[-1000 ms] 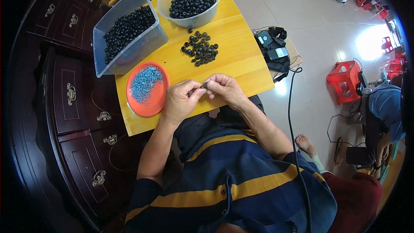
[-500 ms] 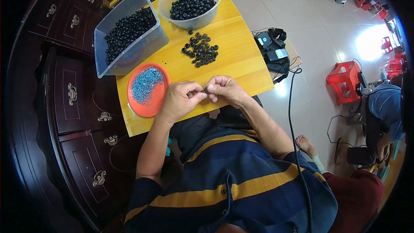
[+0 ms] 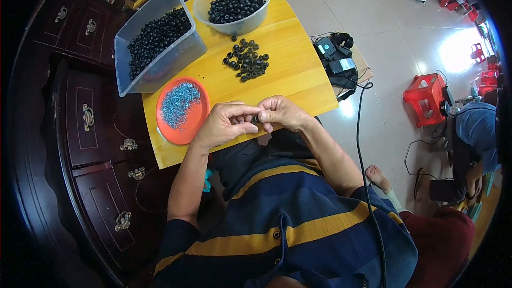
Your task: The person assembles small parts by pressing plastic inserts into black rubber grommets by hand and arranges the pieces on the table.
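Note:
Near the table's front edge, my two hands meet around a small, round black part (image 3: 255, 119), mostly covered by fingers. The right hand (image 3: 282, 114) pinches it between thumb and fingertips. On its other side, the thumb and forefinger of my left hand (image 3: 220, 124) close about it. Beside the left hand sits an orange plate (image 3: 198, 121) holding a heap of thin blue-silver bits (image 3: 180, 104), too fine to name. Beyond my hands lies a loose cluster of black ring-like parts (image 3: 246, 63), several with visible holes.
A translucent rectangular bin (image 3: 176, 53) and a round clear tub (image 3: 242, 25), both with many black parts, stand on the far side of the yellow table (image 3: 298, 74). Dark wooden drawers (image 3: 90, 128) flank the left. A black cable (image 3: 360, 133) hangs at right, near a red stool (image 3: 421, 98).
My left forefinger has stretched toward the right fingertips and its thumb has dropped lower, so more of the black part shows. Both hands stay at the table's front edge.

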Action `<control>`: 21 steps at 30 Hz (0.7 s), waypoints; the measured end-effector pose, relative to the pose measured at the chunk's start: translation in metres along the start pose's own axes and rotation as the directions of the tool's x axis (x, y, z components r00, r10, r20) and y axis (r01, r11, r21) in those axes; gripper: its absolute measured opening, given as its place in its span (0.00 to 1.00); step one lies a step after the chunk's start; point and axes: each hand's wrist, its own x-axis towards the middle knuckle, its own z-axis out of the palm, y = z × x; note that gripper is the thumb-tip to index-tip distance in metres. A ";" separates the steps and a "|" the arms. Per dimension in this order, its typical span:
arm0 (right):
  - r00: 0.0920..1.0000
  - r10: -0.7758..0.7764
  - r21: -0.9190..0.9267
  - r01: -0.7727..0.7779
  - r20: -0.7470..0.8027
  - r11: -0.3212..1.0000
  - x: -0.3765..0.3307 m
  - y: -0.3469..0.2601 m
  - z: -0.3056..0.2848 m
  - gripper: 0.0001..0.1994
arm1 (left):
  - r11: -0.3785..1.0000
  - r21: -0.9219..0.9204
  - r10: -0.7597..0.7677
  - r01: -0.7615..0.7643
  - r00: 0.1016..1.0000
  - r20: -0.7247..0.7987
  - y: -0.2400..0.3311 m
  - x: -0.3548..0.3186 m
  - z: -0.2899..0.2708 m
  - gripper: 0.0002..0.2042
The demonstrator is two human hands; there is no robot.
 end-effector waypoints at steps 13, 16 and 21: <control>0.997 -0.041 0.182 0.052 -0.065 0.982 -0.003 0.012 0.002 0.17 | 0.990 0.127 0.077 -0.058 0.985 -0.152 -0.004 0.006 0.008 0.14; 0.998 -0.026 0.175 0.037 -0.062 0.984 -0.002 0.009 0.004 0.15 | 0.987 0.151 0.073 -0.048 0.983 -0.166 -0.001 0.006 0.008 0.13; 0.998 -0.016 0.163 0.027 -0.065 0.986 -0.002 0.010 0.001 0.14 | 0.979 0.190 0.105 -0.068 0.976 -0.192 0.004 0.008 0.010 0.12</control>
